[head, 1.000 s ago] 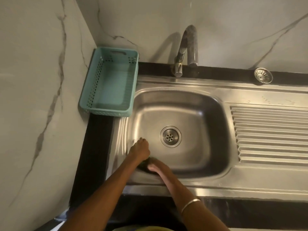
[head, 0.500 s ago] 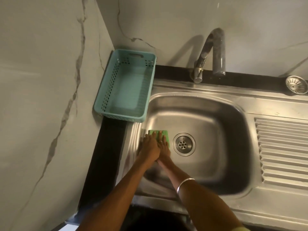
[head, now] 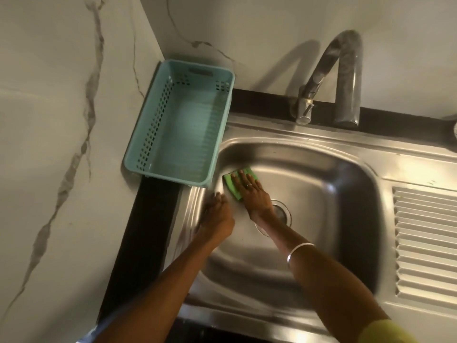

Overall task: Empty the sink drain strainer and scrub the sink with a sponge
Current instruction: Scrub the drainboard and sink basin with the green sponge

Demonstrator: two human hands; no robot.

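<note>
sponge (head: 237, 182) lies flat under the right hand's (head: 254, 197) straight pressing fingers on the sink's (head: 321, 184) back-left slope, left hand (head: 217, 219) loosely curled and empty beside it; scrubbing looks underway, with most of the basin apparently left.

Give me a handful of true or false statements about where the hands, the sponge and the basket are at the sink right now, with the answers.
1. The right hand presses flat on the green sponge. True.
2. The sponge lies on the ribbed drainboard. False: it is inside the sink basin, at the far left part, well away from the drainboard.
3. The teal basket holds dishes. False: nothing shows inside it.
4. The left hand is apart from the sponge, near the basin's left wall. True.
5. Water runs from the faucet. False: no stream is visible.
</note>
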